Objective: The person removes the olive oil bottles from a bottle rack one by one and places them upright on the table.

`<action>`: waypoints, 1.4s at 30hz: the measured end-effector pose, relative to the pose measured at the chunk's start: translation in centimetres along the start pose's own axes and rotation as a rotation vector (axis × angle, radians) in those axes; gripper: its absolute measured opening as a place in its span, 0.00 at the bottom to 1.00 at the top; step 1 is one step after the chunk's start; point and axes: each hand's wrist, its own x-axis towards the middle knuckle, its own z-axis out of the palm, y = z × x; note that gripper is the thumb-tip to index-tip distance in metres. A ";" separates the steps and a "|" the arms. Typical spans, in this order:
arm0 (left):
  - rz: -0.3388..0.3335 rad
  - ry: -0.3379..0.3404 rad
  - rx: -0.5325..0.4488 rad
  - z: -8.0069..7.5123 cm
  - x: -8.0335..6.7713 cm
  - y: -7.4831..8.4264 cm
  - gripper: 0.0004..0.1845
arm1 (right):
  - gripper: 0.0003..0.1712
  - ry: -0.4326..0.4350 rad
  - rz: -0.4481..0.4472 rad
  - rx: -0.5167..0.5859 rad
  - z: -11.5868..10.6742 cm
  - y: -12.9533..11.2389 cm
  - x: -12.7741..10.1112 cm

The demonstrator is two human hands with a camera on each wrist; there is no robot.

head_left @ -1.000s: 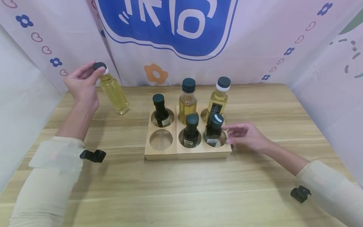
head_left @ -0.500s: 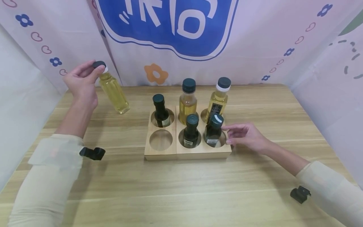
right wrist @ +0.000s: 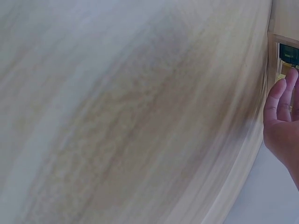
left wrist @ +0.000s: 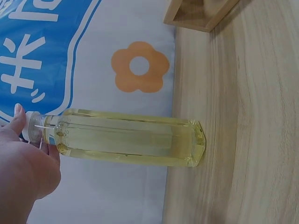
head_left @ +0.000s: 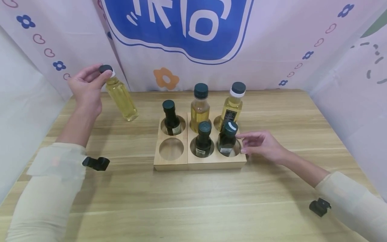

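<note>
At the far left of the head view, my left hand (head_left: 87, 85) grips a clear bottle of yellow oil (head_left: 122, 99) by its neck and dark cap. The bottle tilts, its base toward the right; whether it touches the table I cannot tell. In the left wrist view the oil bottle (left wrist: 126, 137) shows its whole body. A wooden bottle rack (head_left: 217, 165) stands mid-table with several bottles in its round holes. My right hand (head_left: 263, 146) rests its fingertips at the rack's right edge, beside a dark bottle (head_left: 226, 143). Fingers (right wrist: 274, 100) appear there in the right wrist view.
Another dark bottle (head_left: 204, 144) stands front middle, one (head_left: 171, 119) back left. Two yellow oil bottles stand behind: one (head_left: 200, 112) in the middle, one (head_left: 231, 111) at right. The front-left hole (head_left: 171, 149) holds nothing. A printed curtain (head_left: 263, 50) borders the table (head_left: 193, 201).
My left forearm has shifted slightly left, the hand still gripping the oil bottle in nearly the same place. The right hand and the bottles in the rack look unchanged.
</note>
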 end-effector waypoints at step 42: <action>0.310 -0.037 0.498 3.7 -5.5 2.0 0.21 | 0.27 -0.006 -0.006 0.008 0.3 -0.2 -0.2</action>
